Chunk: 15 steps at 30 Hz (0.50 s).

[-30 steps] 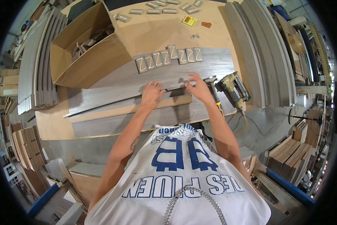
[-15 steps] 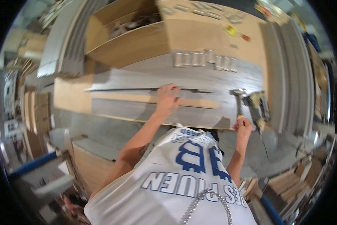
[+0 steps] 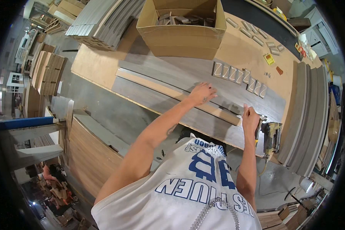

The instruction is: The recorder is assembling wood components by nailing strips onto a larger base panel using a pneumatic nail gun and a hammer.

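A long, thin grey strip with a dark edge (image 3: 157,85) lies aslant across a grey wood-look panel (image 3: 153,59) on the workbench. My left hand (image 3: 203,94) is closed over the strip past its middle, the fingers bent at its far edge. At the strip's right end is my right hand (image 3: 250,119), fingers curled and pinched there; the exact contact is partly hidden. Just below the strip runs a bare tan band (image 3: 163,91). A hammer (image 3: 262,118) lies right beside my right hand, partly covered by it. Next to it stands a nail gun (image 3: 272,134).
Several small blocks with glue zigzags (image 3: 239,74) stand in a row beyond my hands. A cardboard box (image 3: 182,40) of wood pieces is behind. Stacked grey boards flank the bench at left (image 3: 99,27) and right (image 3: 306,115). A yellow tape measure (image 3: 269,58) lies far right.
My right hand has left the hammer's handle and moved up to the strip's right end. My left hand has shifted along with the strip. The whole view has turned.
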### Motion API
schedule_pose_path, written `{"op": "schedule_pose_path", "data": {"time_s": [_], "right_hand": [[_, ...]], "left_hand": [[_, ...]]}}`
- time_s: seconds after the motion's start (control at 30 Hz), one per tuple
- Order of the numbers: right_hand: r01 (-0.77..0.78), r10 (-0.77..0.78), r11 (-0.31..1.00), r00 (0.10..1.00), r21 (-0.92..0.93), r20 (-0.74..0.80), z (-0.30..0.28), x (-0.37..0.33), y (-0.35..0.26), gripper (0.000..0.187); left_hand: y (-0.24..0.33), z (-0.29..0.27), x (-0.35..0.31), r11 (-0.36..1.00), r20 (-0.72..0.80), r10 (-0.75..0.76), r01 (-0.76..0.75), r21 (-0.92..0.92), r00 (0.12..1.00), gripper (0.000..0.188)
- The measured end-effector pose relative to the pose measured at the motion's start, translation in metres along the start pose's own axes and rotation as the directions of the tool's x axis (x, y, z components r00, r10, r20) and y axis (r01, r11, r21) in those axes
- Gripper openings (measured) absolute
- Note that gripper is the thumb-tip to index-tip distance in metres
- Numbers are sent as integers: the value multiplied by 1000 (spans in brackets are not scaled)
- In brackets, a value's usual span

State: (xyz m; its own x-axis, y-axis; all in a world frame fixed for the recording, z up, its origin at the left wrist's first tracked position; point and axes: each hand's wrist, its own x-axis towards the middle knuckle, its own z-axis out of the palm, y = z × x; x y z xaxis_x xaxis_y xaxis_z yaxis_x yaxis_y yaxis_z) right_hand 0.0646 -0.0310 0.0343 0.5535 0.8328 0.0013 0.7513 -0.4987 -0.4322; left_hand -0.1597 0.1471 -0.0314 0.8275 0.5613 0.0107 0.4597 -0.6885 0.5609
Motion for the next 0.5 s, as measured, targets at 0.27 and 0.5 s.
{"op": "schedule_pose_path", "data": {"time_s": [0.27, 0.5], "right_hand": [[193, -196, 980, 977, 40, 79, 18, -9, 37, 58], [146, -173, 982, 949, 121, 263, 9, 9, 27, 62]], "left_hand": [[4, -2, -8, 990, 64, 131, -134, 49, 989, 44], [-2, -19, 5, 984, 226, 32, -71, 166, 974, 48]]}}
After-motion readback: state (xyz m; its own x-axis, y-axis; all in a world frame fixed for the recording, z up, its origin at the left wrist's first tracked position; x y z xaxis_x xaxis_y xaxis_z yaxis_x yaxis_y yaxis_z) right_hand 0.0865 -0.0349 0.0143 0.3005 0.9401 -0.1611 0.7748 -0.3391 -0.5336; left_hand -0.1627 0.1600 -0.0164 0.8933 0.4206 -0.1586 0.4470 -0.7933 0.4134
